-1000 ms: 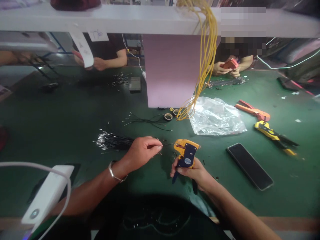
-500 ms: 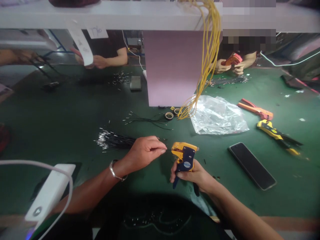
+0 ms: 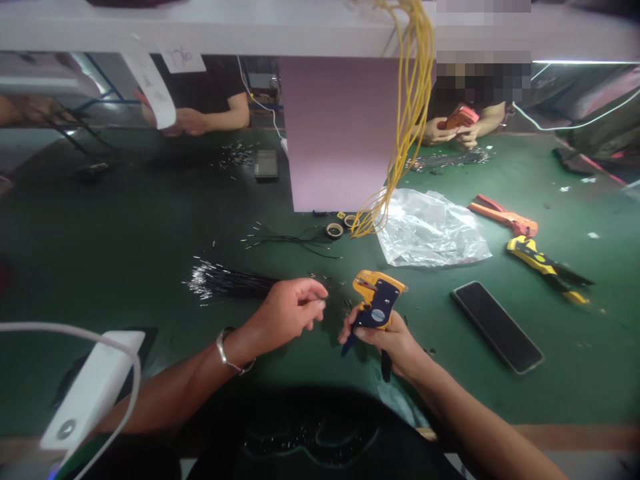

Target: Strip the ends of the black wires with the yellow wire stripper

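My right hand is wrapped around the handles of a yellow and dark blue wire stripper, its jaws tilted up to the left. No wire shows in the jaws. Left of it, my left hand has thumb and forefinger pinched together, with a small dark end of black wire showing between them; most of that wire is hidden. Partly behind this hand lies a bundle of black wires with bright metal tips fanned out to the left.
A phone, yellow-black cutters, an orange hand tool and a clear plastic bag lie to the right. Yellow wires hang from the shelf. Tape rolls sit centrally. A white power bank is at left. Co-workers sit opposite.
The left hand has drawn back slightly from the stripper, and the wire no longer reaches its jaws. The stripper has shifted a little up and right, with its head tilted.
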`<state>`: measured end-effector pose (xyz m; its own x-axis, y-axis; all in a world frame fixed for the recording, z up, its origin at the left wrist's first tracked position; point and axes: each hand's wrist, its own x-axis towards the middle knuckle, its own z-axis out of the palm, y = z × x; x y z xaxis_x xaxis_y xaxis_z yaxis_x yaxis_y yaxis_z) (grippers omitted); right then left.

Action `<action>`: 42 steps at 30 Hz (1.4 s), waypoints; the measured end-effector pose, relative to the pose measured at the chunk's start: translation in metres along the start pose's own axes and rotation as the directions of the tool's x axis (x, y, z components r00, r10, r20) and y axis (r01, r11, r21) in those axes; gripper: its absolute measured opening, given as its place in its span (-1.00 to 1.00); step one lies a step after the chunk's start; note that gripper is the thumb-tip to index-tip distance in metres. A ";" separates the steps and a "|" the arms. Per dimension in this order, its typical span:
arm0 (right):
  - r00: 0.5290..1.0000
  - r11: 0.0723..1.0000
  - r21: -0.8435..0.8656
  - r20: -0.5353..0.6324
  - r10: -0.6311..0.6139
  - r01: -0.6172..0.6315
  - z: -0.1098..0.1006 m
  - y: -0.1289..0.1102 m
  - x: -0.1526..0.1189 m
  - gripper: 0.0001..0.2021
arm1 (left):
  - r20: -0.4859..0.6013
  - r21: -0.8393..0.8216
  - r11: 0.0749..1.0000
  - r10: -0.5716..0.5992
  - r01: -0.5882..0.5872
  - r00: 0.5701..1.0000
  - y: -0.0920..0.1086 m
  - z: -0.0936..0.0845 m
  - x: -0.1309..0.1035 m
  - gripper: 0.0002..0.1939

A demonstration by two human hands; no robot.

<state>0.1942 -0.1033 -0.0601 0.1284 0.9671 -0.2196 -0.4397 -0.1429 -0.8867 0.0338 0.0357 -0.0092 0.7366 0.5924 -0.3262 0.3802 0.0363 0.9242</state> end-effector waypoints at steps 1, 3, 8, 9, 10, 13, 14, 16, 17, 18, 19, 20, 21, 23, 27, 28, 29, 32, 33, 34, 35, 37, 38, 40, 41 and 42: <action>1.000 1.000 -0.022 -0.008 0.001 -0.001 0.000 0.001 0.000 -0.81 | 0.034 -0.064 0.997 -0.036 0.038 0.999 -0.001 0.003 0.001 -0.86; 1.000 0.997 -0.073 -0.010 0.008 -0.009 0.000 0.003 0.000 -0.81 | 0.097 -0.183 0.980 -0.062 0.079 0.993 -0.002 0.010 0.002 -0.89; 1.000 0.987 -0.160 -0.009 0.000 -0.001 -0.003 0.013 0.000 -0.84 | 0.180 -0.366 0.918 -0.090 0.151 0.980 -0.002 0.026 0.000 -0.90; 1.000 0.983 -0.183 -0.018 -0.008 0.005 -0.003 0.014 0.000 -0.85 | 0.202 -0.387 0.905 -0.106 0.178 0.974 -0.002 0.028 -0.001 -0.90; 1.000 0.978 -0.206 -0.026 -0.014 0.008 -0.004 0.016 0.000 -0.85 | 0.223 -0.401 0.893 -0.120 0.204 0.967 -0.001 0.030 -0.002 -0.90; 0.999 0.966 -0.257 -0.033 -0.031 0.021 -0.004 0.017 0.000 -0.83 | 0.251 -0.427 0.873 -0.135 0.235 0.959 -0.001 0.033 -0.004 -0.90; 0.999 0.963 -0.270 -0.027 -0.032 0.023 -0.003 0.016 0.000 -0.82 | 0.252 -0.432 0.871 -0.133 0.234 0.959 -0.002 0.033 -0.004 -0.91; 0.999 0.952 -0.304 -0.019 -0.043 0.035 0.001 0.014 -0.002 -0.81 | 0.253 -0.438 0.870 -0.123 0.227 0.960 -0.003 0.033 -0.004 -0.92; 0.998 0.943 -0.329 -0.013 -0.056 0.048 0.003 0.013 -0.003 -0.81 | 0.256 -0.438 0.870 -0.119 0.225 0.959 -0.004 0.032 -0.005 -0.91; 0.997 0.930 -0.361 -0.008 -0.078 0.070 0.005 0.012 -0.004 -0.81 | 0.262 -0.432 0.873 -0.118 0.226 0.958 -0.005 0.032 -0.005 -0.91; 0.994 0.910 -0.403 -0.012 -0.111 0.097 0.006 0.012 -0.005 -0.83 | 0.266 -0.421 0.878 -0.121 0.228 0.956 -0.005 0.032 -0.006 -0.90; 0.987 0.882 -0.453 -0.026 -0.160 0.131 0.007 0.011 -0.006 -0.85 | 0.266 -0.407 0.885 -0.123 0.227 0.956 -0.005 0.031 -0.007 -0.88; 0.975 0.841 -0.514 -0.041 -0.218 0.166 0.007 0.011 -0.007 -0.88 | 0.263 -0.390 0.893 -0.123 0.223 0.957 -0.005 0.031 -0.007 -0.87; 0.937 0.717 -0.658 -0.050 -0.345 0.229 0.008 0.011 -0.009 -0.96 | 0.264 -0.353 0.912 -0.117 0.208 0.958 -0.004 0.031 -0.009 -0.84; 0.854 0.427 -0.845 0.063 -0.517 0.321 0.008 0.009 -0.009 -0.87 | 0.268 -0.280 0.944 -0.094 0.171 0.959 -0.002 0.031 -0.009 -0.92; 0.830 0.373 -0.863 0.090 -0.551 0.341 0.008 0.008 -0.008 -0.83 | 0.271 -0.263 0.951 -0.092 0.166 0.958 -0.002 0.030 -0.009 -0.91; 0.805 0.326 -0.875 0.112 -0.583 0.358 0.008 0.008 -0.008 -0.79 | 0.272 -0.243 0.957 -0.092 0.161 0.958 -0.002 0.030 -0.009 -0.90; 0.746 0.234 -0.891 0.156 -0.648 0.389 0.007 0.007 -0.007 -0.69 | 0.270 -0.192 0.970 -0.095 0.150 0.958 -0.004 0.028 -0.008 -0.88; 0.736 0.225 -0.890 0.162 -0.657 0.396 0.007 0.007 -0.007 -0.68 | 0.270 -0.181 0.972 -0.097 0.149 0.958 -0.004 0.028 -0.007 -0.87; 0.731 0.223 -0.889 0.162 -0.663 0.400 0.007 0.007 -0.007 -0.67 | 0.271 -0.174 0.974 -0.097 0.148 0.958 -0.004 0.027 -0.007 -0.87; 0.730 0.227 -0.888 0.159 -0.665 0.400 0.006 0.007 -0.006 -0.67 | 0.273 -0.169 0.974 -0.098 0.148 0.957 -0.004 0.027 -0.007 -0.87; 0.742 0.242 -0.888 0.147 -0.654 0.390 0.005 0.008 -0.006 -0.68 | 0.274 -0.157 0.976 -0.103 0.150 0.956 -0.002 0.027 -0.007 -0.88; 0.749 0.251 -0.889 0.141 -0.647 0.384 0.004 0.009 -0.006 -0.69 | 0.273 -0.152 0.977 -0.103 0.148 0.957 0.000 0.027 -0.008 -0.88; 0.756 0.267 -0.885 0.134 -0.640 0.382 0.003 0.010 -0.006 -0.68 | 0.276 -0.149 0.978 -0.100 0.146 0.956 0.003 0.027 -0.008 -0.88; 0.757 0.276 -0.881 0.131 -0.640 0.386 0.003 0.010 -0.006 -0.68 | 0.281 -0.149 0.978 -0.100 0.146 0.954 0.004 0.027 -0.008 -0.88; 0.759 0.285 -0.877 0.128 -0.638 0.387 0.003 0.011 -0.006 -0.68 | 0.287 -0.147 0.978 -0.102 0.149 0.952 0.004 0.027 -0.009 -0.88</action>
<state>0.1861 -0.1102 -0.0670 0.2645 0.8524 0.4511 0.7042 0.1489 -0.6942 0.0441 0.0092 -0.0078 0.8236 0.3291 -0.4620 0.3994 0.2418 0.8843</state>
